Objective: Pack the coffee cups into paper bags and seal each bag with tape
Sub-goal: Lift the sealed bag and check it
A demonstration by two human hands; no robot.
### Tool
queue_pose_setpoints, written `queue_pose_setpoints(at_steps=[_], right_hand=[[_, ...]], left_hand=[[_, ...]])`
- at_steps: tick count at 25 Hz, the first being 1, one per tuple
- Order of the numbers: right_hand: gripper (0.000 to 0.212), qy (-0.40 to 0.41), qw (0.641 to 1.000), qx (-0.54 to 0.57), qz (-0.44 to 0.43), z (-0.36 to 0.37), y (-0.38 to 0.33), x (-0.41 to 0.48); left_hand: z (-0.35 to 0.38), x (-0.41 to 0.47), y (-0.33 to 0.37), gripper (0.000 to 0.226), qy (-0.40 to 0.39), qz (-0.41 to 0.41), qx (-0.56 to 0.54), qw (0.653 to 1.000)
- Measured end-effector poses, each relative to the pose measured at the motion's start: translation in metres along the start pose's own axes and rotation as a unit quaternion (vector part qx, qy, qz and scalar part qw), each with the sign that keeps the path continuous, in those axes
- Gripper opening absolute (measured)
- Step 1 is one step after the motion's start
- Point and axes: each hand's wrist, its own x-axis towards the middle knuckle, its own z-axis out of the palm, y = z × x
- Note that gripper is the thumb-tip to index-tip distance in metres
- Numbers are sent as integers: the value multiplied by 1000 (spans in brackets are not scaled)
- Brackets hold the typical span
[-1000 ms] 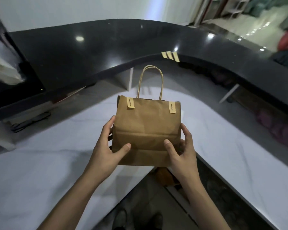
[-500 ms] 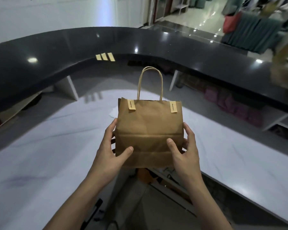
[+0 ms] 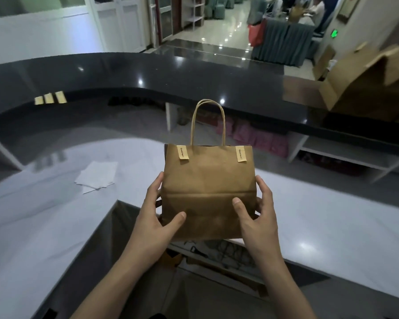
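A curved black counter (image 3: 194,74) rings a white worktop (image 3: 332,226). The brown paper bag (image 3: 207,180) is held upright in the air over the worktop's inner edge. The left hand (image 3: 154,224) and right hand (image 3: 258,222) clasp its lower sides, thumbs on the front. Two tape strips (image 3: 183,152) seal its top.

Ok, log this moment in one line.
paper bag: upright, two tape strips across top | left hand: grips bag | right hand: grips bag | spare tape: on black counter
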Motion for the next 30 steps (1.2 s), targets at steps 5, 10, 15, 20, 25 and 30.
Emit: queue_pose_setpoints(at_steps=[5,10,15,20,25,30], right_hand=[[55,63,998,12,26,-52,17,6],[50,120,992,23,38,-85,25,18],[49,157,987,23,35,-103,21,46],[45,198,979,32,17,-115,1,92],[46,241,970,29,-26,-122,-18,141],[48,256,964,47,-54,-139,-29,183]], left_hand=[[56,18,9,88,-69,10,-1,998],[95,42,21,86,-120,23,23,992],[126,80,32,81,-140,45,35,988],[152,137,60,78,-158,79,29,984],[169,198,93,81,-179,128,19,975],[193,241,123,77,-170,169,1,971]])
